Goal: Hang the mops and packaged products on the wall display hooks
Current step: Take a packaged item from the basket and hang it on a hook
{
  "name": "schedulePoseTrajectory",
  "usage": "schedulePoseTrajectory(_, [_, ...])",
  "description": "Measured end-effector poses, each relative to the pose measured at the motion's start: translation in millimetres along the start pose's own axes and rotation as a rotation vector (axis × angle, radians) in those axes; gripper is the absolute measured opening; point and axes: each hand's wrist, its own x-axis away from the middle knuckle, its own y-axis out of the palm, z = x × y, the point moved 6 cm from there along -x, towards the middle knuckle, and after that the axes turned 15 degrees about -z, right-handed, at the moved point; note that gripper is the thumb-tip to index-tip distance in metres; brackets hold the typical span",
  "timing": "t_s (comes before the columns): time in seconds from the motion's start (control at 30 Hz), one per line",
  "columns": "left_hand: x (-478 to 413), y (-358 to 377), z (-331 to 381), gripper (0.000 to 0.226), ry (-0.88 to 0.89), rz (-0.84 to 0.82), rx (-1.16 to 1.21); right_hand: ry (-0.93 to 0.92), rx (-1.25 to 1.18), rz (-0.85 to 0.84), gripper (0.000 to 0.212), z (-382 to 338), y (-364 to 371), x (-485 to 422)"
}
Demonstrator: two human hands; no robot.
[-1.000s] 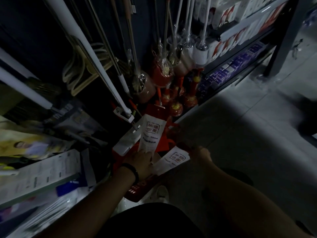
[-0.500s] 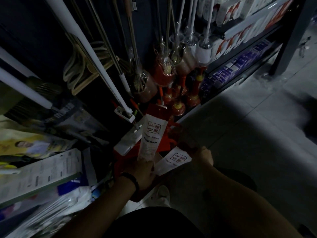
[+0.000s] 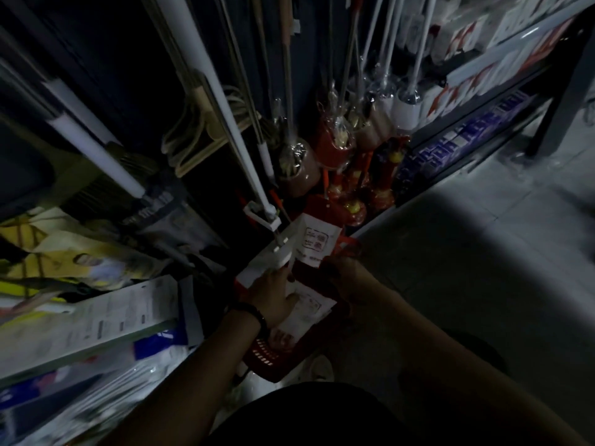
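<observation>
Hands swapped since one second before: left hand [image 3: 273, 296] quit upper pack [image 3: 317, 241], lay on lower pack [image 3: 306, 312]; right hand [image 3: 346, 276] took upper pack. Grey tile floor [image 3: 467, 268] at right. Boxed shelf [image 3: 483, 69] upper right. On wall [image 3: 128, 59], mops [image 3: 336, 140] hung behind packs. Red basket [image 3: 264, 355] on floor held both packs. Right hand clamped upper pack's bottom edge; left hand's thumb across lower pack, grip unclear.

White package [image 3: 317, 244] with red seal print, red basket [image 3: 264, 357], black wristband [image 3: 256, 314], white mop pole [image 3: 222, 101]
</observation>
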Motion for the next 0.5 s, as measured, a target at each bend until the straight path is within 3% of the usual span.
schedulePoseTrajectory(0.17, [25.8,-60.6,-20.1,0.075,0.168,0.272,0.157,-0.135,0.28,-0.098,0.027,-98.7,-0.7,-14.1])
schedulePoseTrajectory(0.33, [65.3,-119.0,-35.1,0.018,0.233,0.259,0.107,-0.333,0.456,-0.077,0.024,-196.1,-2.0,-4.1])
schedulePoseTrajectory(0.5, [118.6,-167.7,-46.7,0.008,0.342,0.301,0.282,-0.44,0.417,-0.047,0.01,-271.3,1.1,10.5])
